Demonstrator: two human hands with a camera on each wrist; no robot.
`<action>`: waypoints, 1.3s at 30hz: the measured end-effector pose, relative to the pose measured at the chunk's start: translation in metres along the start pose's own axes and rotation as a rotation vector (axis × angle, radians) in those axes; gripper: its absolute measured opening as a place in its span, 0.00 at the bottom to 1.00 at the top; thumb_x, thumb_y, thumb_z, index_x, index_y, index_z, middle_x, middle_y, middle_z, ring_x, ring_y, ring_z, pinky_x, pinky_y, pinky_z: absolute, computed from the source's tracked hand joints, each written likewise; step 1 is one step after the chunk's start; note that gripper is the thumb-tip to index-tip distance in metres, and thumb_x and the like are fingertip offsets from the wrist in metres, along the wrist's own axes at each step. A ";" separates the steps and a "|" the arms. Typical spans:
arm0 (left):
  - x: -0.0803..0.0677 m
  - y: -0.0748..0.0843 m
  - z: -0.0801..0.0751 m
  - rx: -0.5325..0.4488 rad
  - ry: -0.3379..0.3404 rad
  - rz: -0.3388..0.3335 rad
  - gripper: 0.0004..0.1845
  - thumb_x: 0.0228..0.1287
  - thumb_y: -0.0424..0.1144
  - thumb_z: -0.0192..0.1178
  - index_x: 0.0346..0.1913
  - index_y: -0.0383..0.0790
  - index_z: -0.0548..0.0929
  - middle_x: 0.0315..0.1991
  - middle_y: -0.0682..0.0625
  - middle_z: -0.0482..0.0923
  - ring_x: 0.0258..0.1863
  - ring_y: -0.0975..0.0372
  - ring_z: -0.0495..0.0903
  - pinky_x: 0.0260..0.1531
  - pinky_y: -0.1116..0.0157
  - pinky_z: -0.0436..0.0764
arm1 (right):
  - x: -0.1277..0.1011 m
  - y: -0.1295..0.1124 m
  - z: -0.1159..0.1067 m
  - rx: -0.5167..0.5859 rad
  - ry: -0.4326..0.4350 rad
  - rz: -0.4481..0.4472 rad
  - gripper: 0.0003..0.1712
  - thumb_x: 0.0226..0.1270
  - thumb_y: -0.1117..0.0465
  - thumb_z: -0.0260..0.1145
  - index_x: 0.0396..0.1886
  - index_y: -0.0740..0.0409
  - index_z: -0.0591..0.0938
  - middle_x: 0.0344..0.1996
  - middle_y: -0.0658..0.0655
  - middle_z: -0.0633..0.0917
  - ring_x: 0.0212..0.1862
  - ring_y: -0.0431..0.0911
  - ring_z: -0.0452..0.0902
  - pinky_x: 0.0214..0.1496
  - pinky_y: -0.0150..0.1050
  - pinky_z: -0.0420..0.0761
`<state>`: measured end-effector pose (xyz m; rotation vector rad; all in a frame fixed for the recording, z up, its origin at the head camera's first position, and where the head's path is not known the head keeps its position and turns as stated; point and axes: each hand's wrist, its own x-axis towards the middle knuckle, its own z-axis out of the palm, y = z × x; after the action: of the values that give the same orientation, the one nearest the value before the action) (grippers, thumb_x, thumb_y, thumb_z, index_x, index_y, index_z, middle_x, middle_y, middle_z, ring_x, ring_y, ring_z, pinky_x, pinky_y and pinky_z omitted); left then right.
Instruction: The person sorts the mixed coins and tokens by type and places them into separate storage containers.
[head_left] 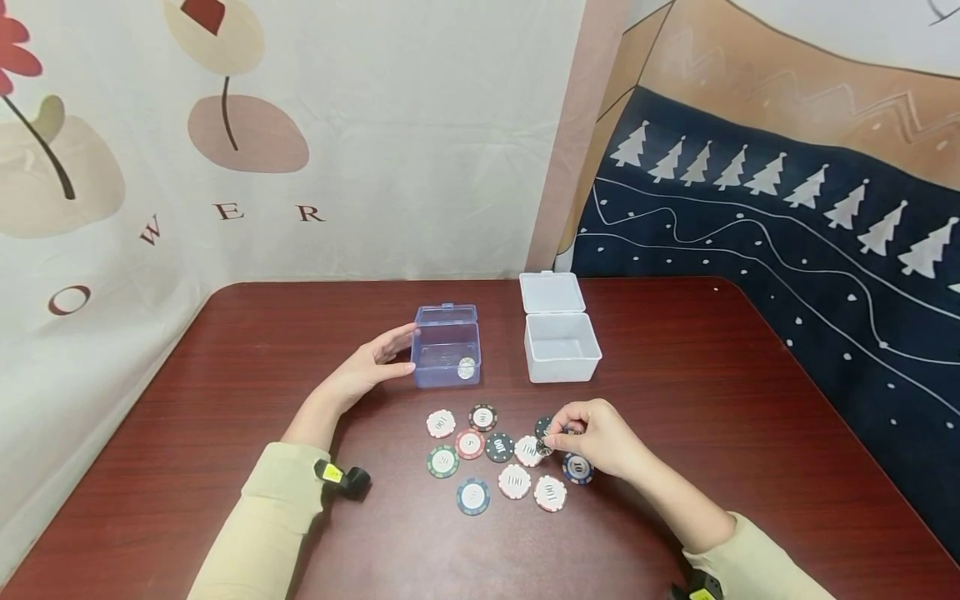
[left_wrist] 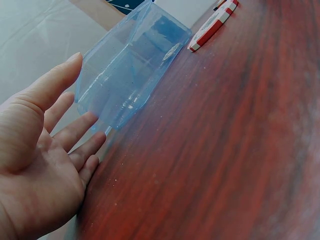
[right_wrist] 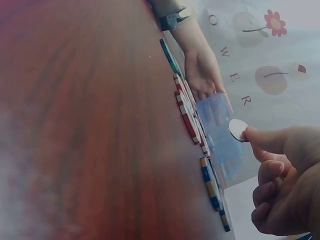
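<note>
My left hand lies with straight fingers against the left side of a clear blue box, thumb by its top edge; the left wrist view shows the open palm beside the blue box. One white chip sits inside the box. Several poker chips in red, green, blue, black and white lie flat in front of it. My right hand is curled over the right end of the spread, fingertips pinching a dark chip at its edge. The right wrist view shows those curled fingers.
A white plastic box with its lid flipped back stands right of the blue one. Everything rests on a dark red wooden table. Patterned cloths hang behind and to the right. A red-and-white chip lies near the blue box.
</note>
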<state>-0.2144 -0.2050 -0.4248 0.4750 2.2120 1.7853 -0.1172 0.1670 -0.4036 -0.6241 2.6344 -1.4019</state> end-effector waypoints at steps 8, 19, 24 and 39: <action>-0.001 0.002 0.001 0.012 -0.003 0.002 0.36 0.65 0.33 0.61 0.73 0.43 0.60 0.71 0.41 0.59 0.70 0.49 0.55 0.66 0.46 0.50 | 0.007 -0.011 -0.001 0.013 0.030 0.010 0.08 0.52 0.66 0.74 0.20 0.53 0.83 0.13 0.44 0.62 0.20 0.36 0.58 0.22 0.30 0.60; -0.001 0.001 0.001 0.017 0.005 0.009 0.36 0.64 0.33 0.62 0.73 0.43 0.60 0.70 0.42 0.60 0.69 0.49 0.56 0.66 0.46 0.50 | 0.025 -0.033 0.003 0.048 0.090 -0.008 0.07 0.53 0.65 0.74 0.21 0.53 0.84 0.13 0.44 0.62 0.20 0.38 0.58 0.21 0.31 0.59; 0.000 0.001 0.001 0.023 0.005 0.005 0.35 0.64 0.33 0.61 0.73 0.43 0.60 0.70 0.42 0.60 0.69 0.49 0.56 0.66 0.46 0.51 | 0.035 -0.040 0.008 0.086 0.114 -0.026 0.06 0.54 0.65 0.74 0.22 0.56 0.84 0.13 0.46 0.63 0.21 0.39 0.59 0.22 0.32 0.59; -0.001 0.003 0.001 0.032 0.009 -0.006 0.36 0.64 0.33 0.61 0.73 0.44 0.60 0.70 0.42 0.60 0.70 0.49 0.55 0.66 0.46 0.50 | 0.063 -0.050 0.032 0.181 0.187 0.043 0.05 0.53 0.65 0.74 0.23 0.58 0.85 0.13 0.46 0.65 0.22 0.40 0.59 0.22 0.31 0.58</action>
<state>-0.2125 -0.2039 -0.4223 0.4679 2.2485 1.7555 -0.1504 0.0928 -0.3741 -0.4322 2.5954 -1.7386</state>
